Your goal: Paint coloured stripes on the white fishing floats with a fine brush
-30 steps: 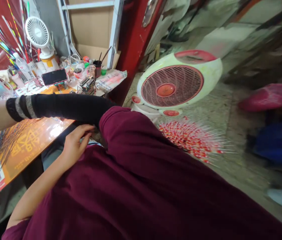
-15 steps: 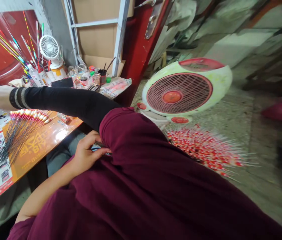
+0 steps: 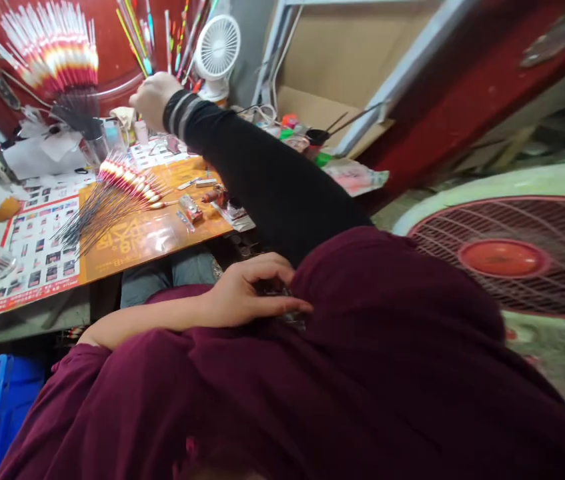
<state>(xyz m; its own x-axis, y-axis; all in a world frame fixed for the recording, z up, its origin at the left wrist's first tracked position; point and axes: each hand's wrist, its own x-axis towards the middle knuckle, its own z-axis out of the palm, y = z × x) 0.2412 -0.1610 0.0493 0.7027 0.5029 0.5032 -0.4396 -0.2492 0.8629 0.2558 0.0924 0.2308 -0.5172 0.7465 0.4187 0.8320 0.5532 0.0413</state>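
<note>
My left hand [image 3: 255, 290] rests against my maroon shirt [image 3: 387, 333] at the right elbow. Its thumb and fingers are curled around something glinting that I cannot make out. Over the back of the table my right hand [image 3: 155, 100], in a black sleeve, is seen from behind with its fingers bent; whatever they hold is hidden. It is nearest the upright colourful fishing floats [image 3: 148, 65]. A fan-shaped row of red, white and yellow floats [image 3: 129, 180] with thin dark stems lies on the table below it. More floats [image 3: 62, 63] stand in a clear cup [image 3: 95, 145].
A small white fan [image 3: 218, 48] stands behind the right arm. The orange table [image 3: 162, 237] carries a small boxy item [image 3: 191, 208] and metal pieces [image 3: 206, 183]. A blue crate [image 3: 19, 383] is at lower left. A large box fan [image 3: 505, 257] stands on the right.
The view has swung left, so more of the table shows. My right hand has moved right, away from the cup of floats. My left hand stays curled at the shirt.
</note>
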